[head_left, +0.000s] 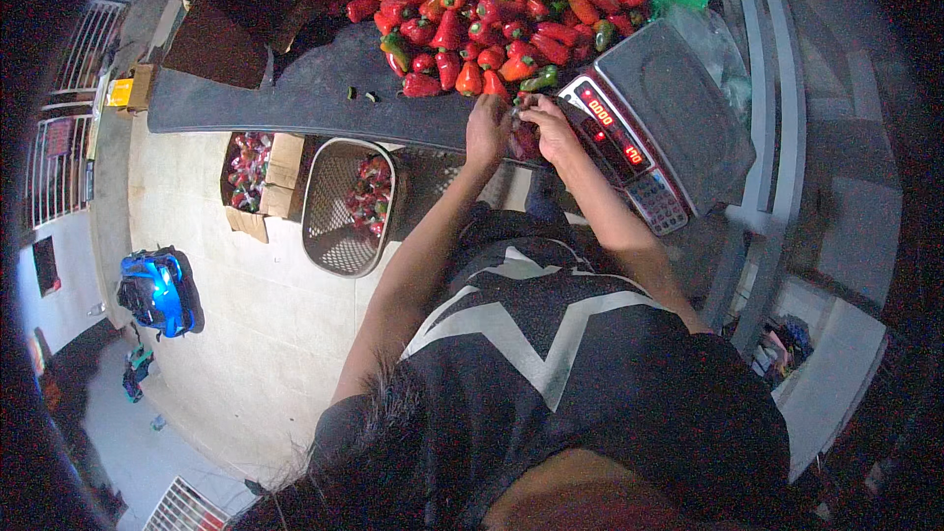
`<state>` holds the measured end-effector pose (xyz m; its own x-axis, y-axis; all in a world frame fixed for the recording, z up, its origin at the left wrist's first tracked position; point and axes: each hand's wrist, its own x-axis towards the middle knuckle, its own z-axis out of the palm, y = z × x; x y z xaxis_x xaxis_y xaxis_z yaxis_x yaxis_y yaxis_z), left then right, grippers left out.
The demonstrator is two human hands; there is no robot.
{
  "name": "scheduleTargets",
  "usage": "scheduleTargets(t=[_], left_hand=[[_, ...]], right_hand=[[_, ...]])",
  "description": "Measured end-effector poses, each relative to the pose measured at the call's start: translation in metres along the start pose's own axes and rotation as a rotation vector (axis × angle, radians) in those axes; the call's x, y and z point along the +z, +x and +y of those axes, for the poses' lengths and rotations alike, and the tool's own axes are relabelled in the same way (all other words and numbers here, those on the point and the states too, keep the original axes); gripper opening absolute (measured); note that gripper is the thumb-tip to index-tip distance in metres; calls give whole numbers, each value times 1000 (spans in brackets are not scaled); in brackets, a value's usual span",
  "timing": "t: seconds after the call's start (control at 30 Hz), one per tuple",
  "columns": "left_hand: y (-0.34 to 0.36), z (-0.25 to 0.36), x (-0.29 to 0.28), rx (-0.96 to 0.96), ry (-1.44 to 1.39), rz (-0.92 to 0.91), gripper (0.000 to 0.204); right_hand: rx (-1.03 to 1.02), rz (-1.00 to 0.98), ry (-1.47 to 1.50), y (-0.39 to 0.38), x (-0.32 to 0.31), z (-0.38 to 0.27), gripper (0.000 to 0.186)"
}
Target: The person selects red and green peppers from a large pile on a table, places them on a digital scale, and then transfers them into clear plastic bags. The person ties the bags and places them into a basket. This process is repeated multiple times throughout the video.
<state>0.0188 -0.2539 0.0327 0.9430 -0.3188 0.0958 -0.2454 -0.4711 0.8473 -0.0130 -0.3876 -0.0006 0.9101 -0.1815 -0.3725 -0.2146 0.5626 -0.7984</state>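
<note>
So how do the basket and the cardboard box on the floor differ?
The basket has perforated walls and rounded corners; the cardboard box has brown sides and splayed flaps. The basket's red contents gather toward one side; the box, where visible, looks fuller. Both are open-topped and hold mostly red things.

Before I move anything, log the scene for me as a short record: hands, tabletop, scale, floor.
left hand: fingers at the top of a small clear bag, exact grip unclear
right hand: fingers at the same bag, close to the left's
bag contents: something dark red
table: heap of peppers, mostly red, some green or orange
digital scale: right of the heap, display lit
floor: perforated plastic basket and cardboard box, both holding red peppers; blue backpack
</note>
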Motion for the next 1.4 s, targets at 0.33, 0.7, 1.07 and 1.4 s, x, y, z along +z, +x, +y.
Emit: scheduleTargets(t=[0.33, 0.7, 1.07, 1.4], left_hand=[[-7, -7, 3, 1, -133, 64, 16], [-12, -6, 2, -33, -253, 87, 16], [-13, 5, -1, 25, -54, 86, 19], [-7, 7, -6, 32, -24, -8, 14]], right_hand=[[113, 83, -207, 1, 6, -6, 25], [26, 103, -186, 0, 4, -4, 28], [-182, 106, -523, -4, 10, -2, 18], [-457, 69, -1078, 4, 2, -6, 14]])
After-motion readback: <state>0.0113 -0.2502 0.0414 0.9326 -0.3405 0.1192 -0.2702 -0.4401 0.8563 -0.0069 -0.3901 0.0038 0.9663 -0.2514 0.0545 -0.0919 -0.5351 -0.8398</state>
